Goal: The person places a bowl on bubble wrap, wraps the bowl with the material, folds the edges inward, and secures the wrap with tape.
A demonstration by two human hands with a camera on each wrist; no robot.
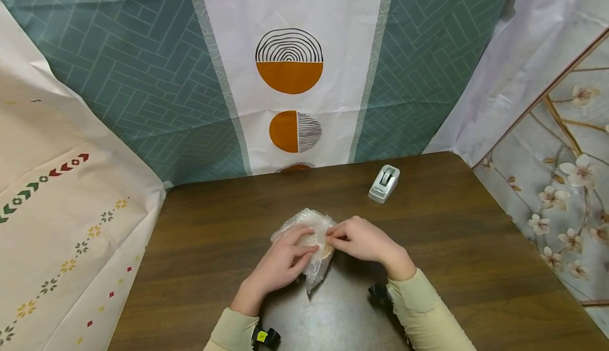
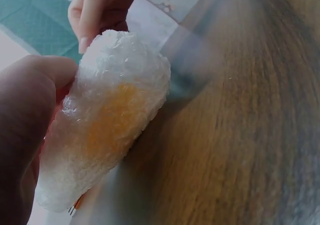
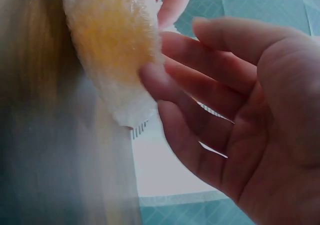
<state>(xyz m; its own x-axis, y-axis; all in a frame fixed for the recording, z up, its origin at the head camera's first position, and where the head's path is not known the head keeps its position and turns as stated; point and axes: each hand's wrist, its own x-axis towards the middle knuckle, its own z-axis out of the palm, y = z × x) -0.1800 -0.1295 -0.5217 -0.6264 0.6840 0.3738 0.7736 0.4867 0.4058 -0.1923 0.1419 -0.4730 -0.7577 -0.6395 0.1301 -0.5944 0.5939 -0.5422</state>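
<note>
A bundle of clear bubble wrap [image 1: 314, 266] lies on the table in front of me, a pointed corner of wrap reaching toward me. Something yellow-orange shows blurrily through the plastic in both wrist views; its kind is hidden by the wrap [image 2: 117, 117]. My left hand [image 1: 284, 258] holds the bundle from the left, fingers bent over its top and thumb on the near side. At its right edge is my right hand [image 1: 366, 239]. In the right wrist view, the right hand's fingertips [image 3: 152, 80] touch the wrap, with the thumb held apart from it.
A grey tape dispenser [image 1: 384, 184] stands toward the back right of the brown wooden table [image 1: 214, 219]. Patterned cloths hang behind the table [image 1: 295, 81] and along both sides. A dark strapped device [image 1: 266, 336] sits at each wrist.
</note>
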